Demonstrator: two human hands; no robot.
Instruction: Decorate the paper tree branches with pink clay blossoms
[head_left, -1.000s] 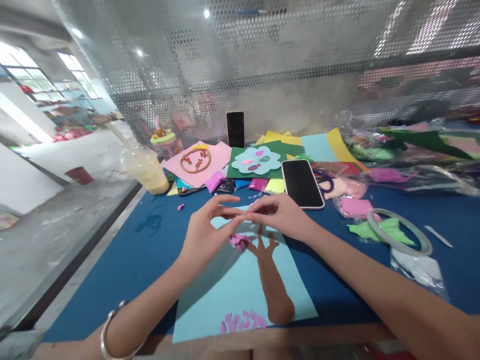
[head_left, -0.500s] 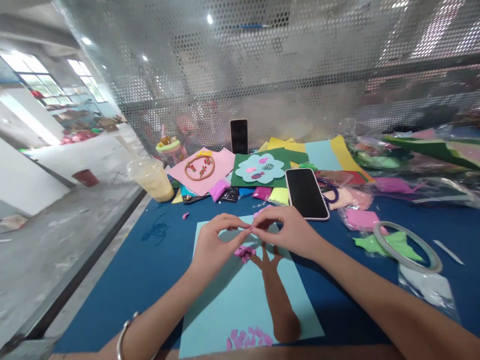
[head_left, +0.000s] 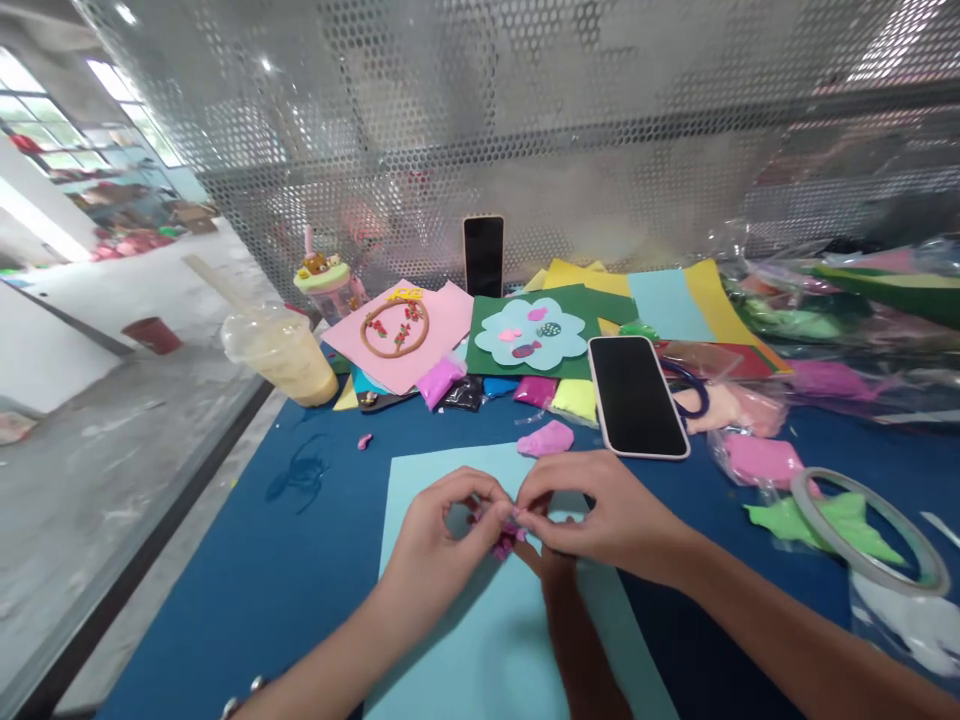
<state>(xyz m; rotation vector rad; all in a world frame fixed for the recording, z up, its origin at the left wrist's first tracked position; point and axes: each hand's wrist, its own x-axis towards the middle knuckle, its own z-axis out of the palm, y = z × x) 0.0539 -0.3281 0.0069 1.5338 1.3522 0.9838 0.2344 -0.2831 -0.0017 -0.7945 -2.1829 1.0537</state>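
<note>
Pink clay bits (head_left: pixel 507 546) sit in a little bunch on the light blue paper (head_left: pixel 457 650), by the tip of the left branch of the brown tree (head_left: pixel 585 640). They are right under the fingers, which hide some of them. The left hand (head_left: pixel 446 535) is left of the tree, and the right hand (head_left: pixel 619 515) is over its top. Their fingertips come together above the bunch, bent in and narrow. I can't tell if they are closed on a tiny bit. Past the treetop, a bigger pink lump (head_left: pixel 549 439) is at the paper's far edge. A phone (head_left: pixel 637 395) lies on the tabletop (head_left: pixel 225 600), beyond the tree and to its right.
</note>
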